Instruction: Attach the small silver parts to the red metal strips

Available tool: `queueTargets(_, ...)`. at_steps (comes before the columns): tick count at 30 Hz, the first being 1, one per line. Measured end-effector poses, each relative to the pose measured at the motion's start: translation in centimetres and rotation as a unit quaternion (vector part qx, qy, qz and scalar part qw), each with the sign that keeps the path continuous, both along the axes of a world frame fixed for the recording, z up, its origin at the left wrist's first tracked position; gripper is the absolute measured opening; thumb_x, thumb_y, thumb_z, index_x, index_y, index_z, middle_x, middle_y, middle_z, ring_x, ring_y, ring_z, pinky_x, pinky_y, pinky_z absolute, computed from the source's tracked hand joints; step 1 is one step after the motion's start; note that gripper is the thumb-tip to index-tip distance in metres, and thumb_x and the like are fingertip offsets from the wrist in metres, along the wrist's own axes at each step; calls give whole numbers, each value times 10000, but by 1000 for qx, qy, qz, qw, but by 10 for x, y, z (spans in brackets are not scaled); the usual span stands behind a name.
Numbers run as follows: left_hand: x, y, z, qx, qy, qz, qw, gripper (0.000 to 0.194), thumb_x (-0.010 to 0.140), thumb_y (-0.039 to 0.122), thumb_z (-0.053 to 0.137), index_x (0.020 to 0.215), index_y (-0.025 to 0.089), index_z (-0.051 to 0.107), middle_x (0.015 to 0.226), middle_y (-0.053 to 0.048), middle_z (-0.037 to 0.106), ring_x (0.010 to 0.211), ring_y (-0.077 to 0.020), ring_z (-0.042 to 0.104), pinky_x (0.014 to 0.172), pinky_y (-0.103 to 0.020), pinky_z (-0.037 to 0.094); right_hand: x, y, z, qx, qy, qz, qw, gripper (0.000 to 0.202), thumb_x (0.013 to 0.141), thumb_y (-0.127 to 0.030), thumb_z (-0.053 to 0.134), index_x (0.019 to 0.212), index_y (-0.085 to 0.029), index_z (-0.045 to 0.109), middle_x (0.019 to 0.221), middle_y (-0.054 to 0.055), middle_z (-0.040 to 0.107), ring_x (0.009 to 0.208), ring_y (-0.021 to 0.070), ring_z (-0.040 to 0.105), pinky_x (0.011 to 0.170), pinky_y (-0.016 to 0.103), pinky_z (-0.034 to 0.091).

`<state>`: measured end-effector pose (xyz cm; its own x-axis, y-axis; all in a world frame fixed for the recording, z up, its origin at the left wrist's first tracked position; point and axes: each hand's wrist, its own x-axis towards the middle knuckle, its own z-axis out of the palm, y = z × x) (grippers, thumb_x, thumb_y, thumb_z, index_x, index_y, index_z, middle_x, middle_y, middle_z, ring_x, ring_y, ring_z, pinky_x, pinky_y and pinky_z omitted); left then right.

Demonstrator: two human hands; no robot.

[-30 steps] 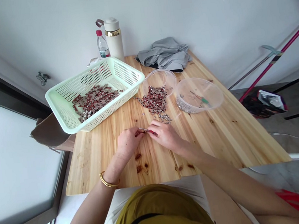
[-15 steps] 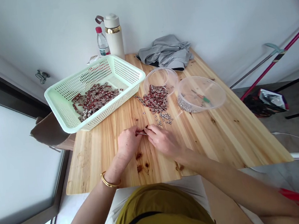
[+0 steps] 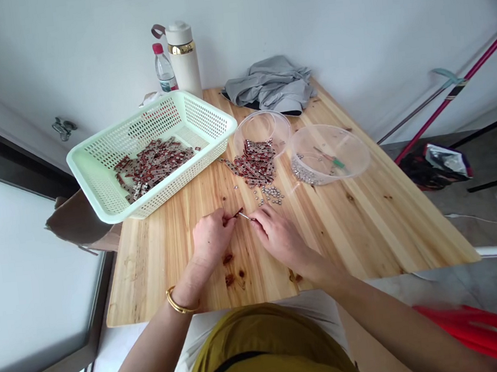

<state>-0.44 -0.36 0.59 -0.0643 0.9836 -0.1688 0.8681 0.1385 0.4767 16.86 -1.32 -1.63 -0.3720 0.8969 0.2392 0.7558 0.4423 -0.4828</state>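
My left hand point(image 3: 211, 235) pinches a small dark red strip point(image 3: 238, 212) near the table's front middle. Closed round a thin metal tool point(image 3: 246, 216), my right hand point(image 3: 279, 236) faces it; the tool's tip lies close to the strip, and whether they touch I cannot tell. Just beyond the hands lie loose small metal nuts point(image 3: 272, 194) and a pile of red-brown strips with metal parts point(image 3: 255, 164). More such strips point(image 3: 153, 165) fill part of the pale green basket point(image 3: 185, 178) at the left.
Behind the pile stands a clear round tub point(image 3: 284, 124); another tub point(image 3: 355, 160) holds nuts and a green-handled tool point(image 3: 338, 163). A white flask point(image 3: 186, 68), a bottle point(image 3: 165, 73) and grey cloth point(image 3: 271, 86) sit at the wooden table's point(image 3: 394, 224) back.
My hands have moved slightly apart, and the thin tool now shows between them. The whole view has shifted a little.
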Motion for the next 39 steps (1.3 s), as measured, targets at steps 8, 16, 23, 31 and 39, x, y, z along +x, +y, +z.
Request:
queueTargets(8,1,-2,-4,10,9,-7,1000,172,869,374,558,842,239,661,800,-8,715,729,-165,644,594,-247,370,-3,4,3,-21,-6,0,1000,155,938,-162,457,900,-184,606,900,59,586,766,166,566,660,281,423)
queueTargets(16,2,-3,-3,19,4,-4,1000,151,865,350,569,820,235,655,783,-3,715,719,-172,643,587,-252,363,-1,11,9,-46,-26,29,998,150,921,-131,487,856,-190,609,833,32,584,767,160,567,676,270,421)
queueTargets(23,0,-6,-4,29,-4,-9,1000,148,873,324,553,884,247,679,854,-12,739,769,-183,665,624,-257,388,-9,-4,2,9,-95,-7,995,209,918,-78,421,929,-179,604,935,81,618,765,181,589,624,284,416)
queueTargets(31,-1,-5,-1,30,21,-23,999,155,873,308,534,815,236,658,803,-15,719,729,-181,641,581,-258,346,43,44,6,63,-59,-88,992,98,891,-202,539,839,-187,620,883,58,637,813,188,591,695,283,416)
queueTargets(39,0,-4,1,22,5,-17,1000,181,880,361,543,813,232,650,807,-11,714,738,-170,639,582,-247,346,40,56,19,48,-198,-67,977,197,935,-210,481,918,-164,671,952,82,651,818,182,598,655,282,378)
